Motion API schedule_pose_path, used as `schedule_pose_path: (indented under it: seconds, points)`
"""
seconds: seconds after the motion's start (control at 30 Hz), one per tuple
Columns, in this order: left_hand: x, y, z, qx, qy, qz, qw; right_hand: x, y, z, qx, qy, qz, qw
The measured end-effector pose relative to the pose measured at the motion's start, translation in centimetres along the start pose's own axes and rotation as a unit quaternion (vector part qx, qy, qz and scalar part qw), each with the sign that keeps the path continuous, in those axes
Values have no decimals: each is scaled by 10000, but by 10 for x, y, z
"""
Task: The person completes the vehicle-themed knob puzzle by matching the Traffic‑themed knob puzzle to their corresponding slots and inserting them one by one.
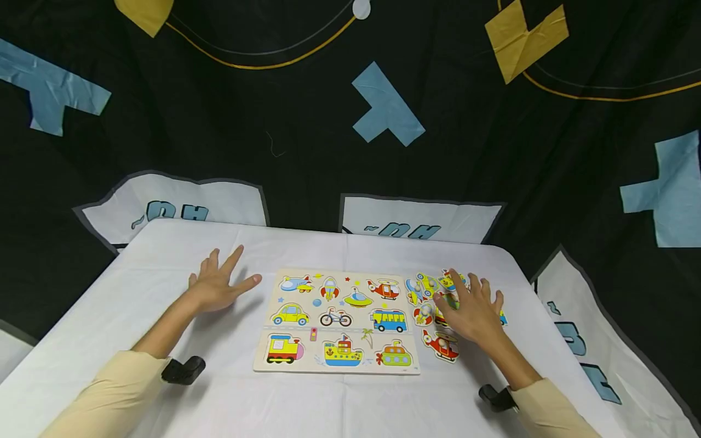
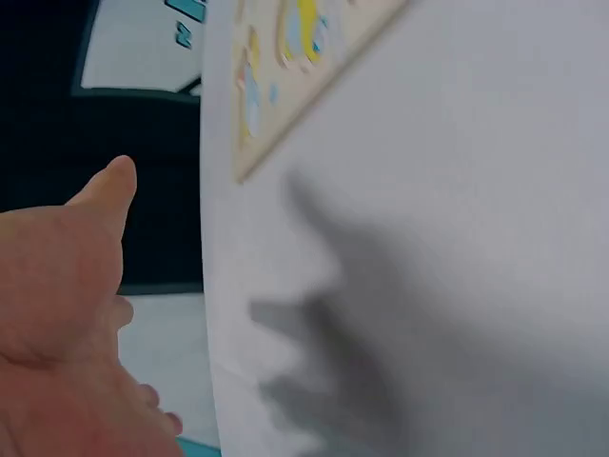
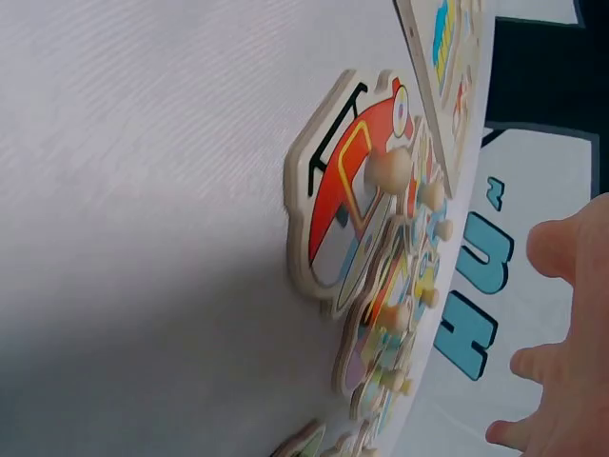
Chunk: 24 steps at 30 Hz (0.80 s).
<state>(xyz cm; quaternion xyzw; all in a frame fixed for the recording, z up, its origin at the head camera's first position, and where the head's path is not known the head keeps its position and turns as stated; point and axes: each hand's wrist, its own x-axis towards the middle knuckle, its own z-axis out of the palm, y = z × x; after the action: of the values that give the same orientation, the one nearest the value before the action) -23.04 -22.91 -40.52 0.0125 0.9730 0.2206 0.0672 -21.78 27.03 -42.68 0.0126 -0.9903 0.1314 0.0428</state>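
On white bench (image 1: pixel 306 407), knobbed puzzle pcs (image 1: pixel 423 314) lie just right of board (image 1: pixel 314 359) (long axis L-R), below nearer R hand (image 1: pixel 473 310), w/ L hand (image 1: pixel 216 289) off board's left, both spread wide, empty.

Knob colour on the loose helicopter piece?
Pale wood tone; the knob shows best in the right wrist view.

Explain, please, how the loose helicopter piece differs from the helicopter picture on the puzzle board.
The loose helicopter piece has a wooden knob; the helicopter picture has none. The piece lies on the tablecloth; the picture is on the puzzle board. In the head view, the piece tilts more than the picture. Both show red helicopters.
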Motion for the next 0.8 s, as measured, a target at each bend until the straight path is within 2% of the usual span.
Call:
schedule_pose_path:
  seconds: [0.1, 0.17, 0.23, 0.33, 0.4, 0.6, 0.8]
  points:
    - [0, 9, 0, -241, -309, 61, 9992, 3, -4, 3, 31, 69, -79, 9999]
    - [1, 14, 0, -610, -522, 98, 9967, 5, -6, 6, 78, 131, -129, 9998]
    - [2, 17, 1, -1111, -726, 80, 9911, 7, -8, 9, 175, 187, -170, 9995]
    - [4, 21, 4, -1697, -862, 34, 9817, 10, -11, 12, 407, 206, -225, 9987]
    - [5, 24, 8, -1905, -854, -60, 9779, 11, -13, 14, 566, 142, -235, 9980]
    - [9, 25, 20, -2195, -545, -246, 9738, 19, -19, 19, 1054, -99, -222, 9941]
    - [13, 26, 30, -2240, -471, -449, 9724, 26, -25, 23, 1380, 154, -390, 9895]
